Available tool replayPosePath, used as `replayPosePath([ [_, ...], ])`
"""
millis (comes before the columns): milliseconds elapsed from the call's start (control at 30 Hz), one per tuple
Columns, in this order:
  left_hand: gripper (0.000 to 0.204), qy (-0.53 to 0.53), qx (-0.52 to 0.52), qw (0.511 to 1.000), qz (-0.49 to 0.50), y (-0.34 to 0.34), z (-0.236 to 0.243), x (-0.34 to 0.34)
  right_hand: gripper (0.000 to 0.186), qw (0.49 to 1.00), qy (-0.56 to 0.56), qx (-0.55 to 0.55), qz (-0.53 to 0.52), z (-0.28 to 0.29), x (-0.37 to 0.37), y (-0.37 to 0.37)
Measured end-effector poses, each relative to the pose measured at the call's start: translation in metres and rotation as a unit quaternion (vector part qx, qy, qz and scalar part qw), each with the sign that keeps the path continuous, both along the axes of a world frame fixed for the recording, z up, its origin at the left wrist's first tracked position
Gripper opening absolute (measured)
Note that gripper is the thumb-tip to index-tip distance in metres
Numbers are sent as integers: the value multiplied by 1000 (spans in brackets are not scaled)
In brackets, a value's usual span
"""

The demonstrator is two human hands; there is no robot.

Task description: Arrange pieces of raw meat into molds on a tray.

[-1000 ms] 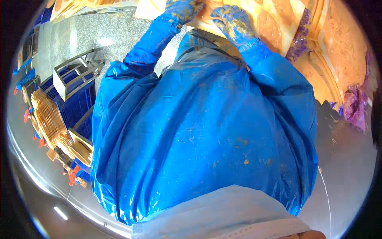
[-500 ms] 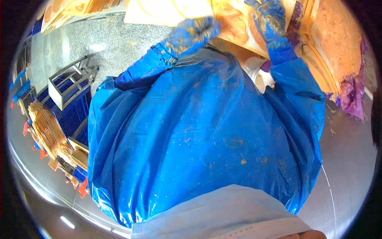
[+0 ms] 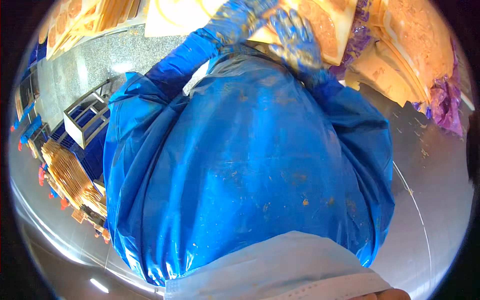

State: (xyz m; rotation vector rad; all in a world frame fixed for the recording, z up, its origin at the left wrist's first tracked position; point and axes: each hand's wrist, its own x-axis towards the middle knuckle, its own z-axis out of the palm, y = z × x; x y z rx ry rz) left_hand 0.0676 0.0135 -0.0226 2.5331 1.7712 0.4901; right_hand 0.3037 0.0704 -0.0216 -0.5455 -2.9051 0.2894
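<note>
My left hand (image 3: 241, 21), in a blue glove smeared with tan paste, reaches toward the upper middle and is blurred by motion. Its fingers lie over the near side of a pale board (image 3: 162, 27), so I cannot tell their shape. Close beside it on the right is my right hand (image 3: 296, 42), gloved and smeared likewise, with fingers stretched and spread and nothing in them. Just right of that hand lies a flat pinkish-orange piece (image 3: 325, 32) in a pale frame or tray. Whether either hand touches the board or tray is unclear.
At the upper right stands a big pale-rimmed container of pinkish-orange soft mass (image 3: 415, 35), with purple plastic sheeting (image 3: 445, 110) hanging off it. Stacked pale boards (image 3: 95, 20) are at the upper left. A metal frame (image 3: 87, 117) and a tan stack (image 3: 67, 170) stand at left.
My right hand has moved left and closer to my body, beside the left hand. The left hand has shifted slightly farther away from me. The view has tilted a little.
</note>
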Motion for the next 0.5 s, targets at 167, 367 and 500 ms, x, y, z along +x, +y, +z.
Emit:
replayPosePath([
  [167,65,-27,-38,998,48,-6,5,-23,63,994,82,76,3,40,-46,6],
  [367,69,-100,-11,980,171,-7,29,4,86,993,46,-43,-103,2,45,16],
  [500,73,-68,-55,994,70,-1,15,34,81,998,13,-51,-43,-7,28,-7],
])
